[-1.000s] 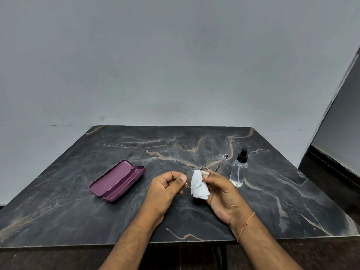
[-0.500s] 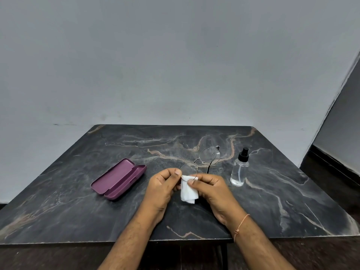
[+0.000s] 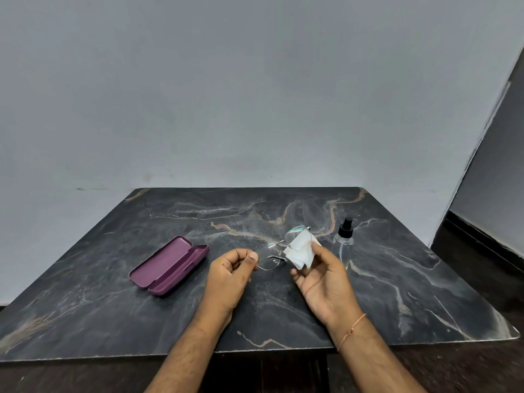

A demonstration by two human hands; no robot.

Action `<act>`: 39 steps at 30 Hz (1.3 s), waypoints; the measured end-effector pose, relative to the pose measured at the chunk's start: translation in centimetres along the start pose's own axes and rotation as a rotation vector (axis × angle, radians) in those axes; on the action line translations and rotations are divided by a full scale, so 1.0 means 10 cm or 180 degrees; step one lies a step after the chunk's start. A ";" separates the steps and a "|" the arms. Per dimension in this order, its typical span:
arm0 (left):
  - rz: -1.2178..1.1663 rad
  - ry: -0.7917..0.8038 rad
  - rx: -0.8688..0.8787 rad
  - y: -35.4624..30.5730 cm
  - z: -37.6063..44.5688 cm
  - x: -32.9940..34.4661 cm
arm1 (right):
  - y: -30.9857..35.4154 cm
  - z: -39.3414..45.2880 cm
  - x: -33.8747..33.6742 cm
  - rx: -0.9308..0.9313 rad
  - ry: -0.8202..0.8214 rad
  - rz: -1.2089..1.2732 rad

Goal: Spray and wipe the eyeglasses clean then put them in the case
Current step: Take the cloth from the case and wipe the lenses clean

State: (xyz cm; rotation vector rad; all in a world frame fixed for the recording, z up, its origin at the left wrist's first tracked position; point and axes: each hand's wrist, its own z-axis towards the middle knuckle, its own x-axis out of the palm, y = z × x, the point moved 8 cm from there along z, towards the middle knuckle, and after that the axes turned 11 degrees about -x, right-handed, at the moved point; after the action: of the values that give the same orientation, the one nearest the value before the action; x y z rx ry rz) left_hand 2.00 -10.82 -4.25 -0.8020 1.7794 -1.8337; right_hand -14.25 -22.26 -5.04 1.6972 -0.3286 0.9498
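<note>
Thin wire-rimmed eyeglasses (image 3: pixel 279 248) are held above the table's middle. My left hand (image 3: pixel 231 275) pinches the rim of the near lens between thumb and forefinger. My right hand (image 3: pixel 323 276) holds a small white cloth (image 3: pixel 300 251) in its fingers, behind the far lens, palm turned toward me. An open maroon glasses case (image 3: pixel 168 265) lies on the table to the left, its inside showing. A clear spray bottle (image 3: pixel 344 241) with a black nozzle stands upright just right of my right hand.
The dark marble table (image 3: pixel 411 279) has a grey wall behind it. Its near edge runs below my forearms. A dark floor and a wall corner lie to the right.
The cloth moved from the near lens to the far lens. My right hand turned palm up and shifted right; my left hand keeps its pinch on the frame.
</note>
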 end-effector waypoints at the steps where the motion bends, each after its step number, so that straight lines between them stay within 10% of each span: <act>1: -0.0007 -0.0050 -0.0005 0.00 0.00 -0.01 | -0.01 0.00 0.00 0.0003 0.0037 -0.0022; 22: 0.1048 -0.0543 0.1012 -0.31 -0.22 0.02 | 0.03 -0.05 0.10 -0.0527 0.0549 -0.0772; 39: 0.0612 -0.0195 0.0337 -0.13 -0.07 0.03 | -0.07 -0.09 0.21 -0.0132 0.0985 -0.0771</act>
State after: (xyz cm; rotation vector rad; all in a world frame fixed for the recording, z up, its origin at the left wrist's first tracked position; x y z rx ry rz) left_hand 1.36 -10.41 -2.94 -0.6174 1.6452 -1.7424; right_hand -12.83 -20.70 -3.88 1.4849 0.0612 0.9975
